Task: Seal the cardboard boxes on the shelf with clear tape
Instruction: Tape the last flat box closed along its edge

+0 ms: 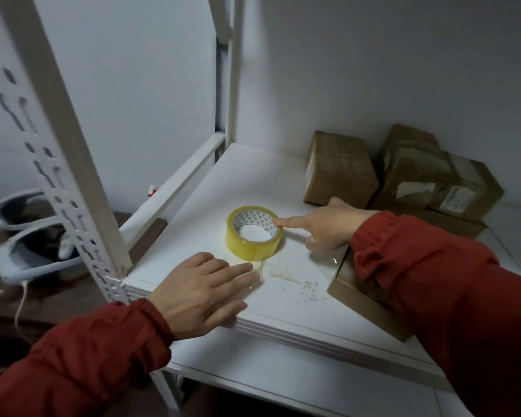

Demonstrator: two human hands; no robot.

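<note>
Seeing perforated upright post (73, 188) bounding the shelf (253, 176) at its front-left corner, with shoes (27, 236) lower left beyond it. Laying left hand (205, 293) flat over the shelf's front edge, keeping fingers straight and slightly spread, fingertips reaching toward a shiny tape strip (259, 266) trailing from the roll; touching it or not, cannot tell. Finding tape roll (254, 233) lying flat mid-shelf, hole up, with bare white board behind it and to its left. Touching the roll's right rim with the straight index of the right hand (328, 227); curling the other fingers down, holding anything or not, cannot tell. Resting right forearm over a cardboard box (364, 305) sitting right at the front edge. Noting back boxes (340, 170) crowding the rear-right corner against the wall, touching each other.
</note>
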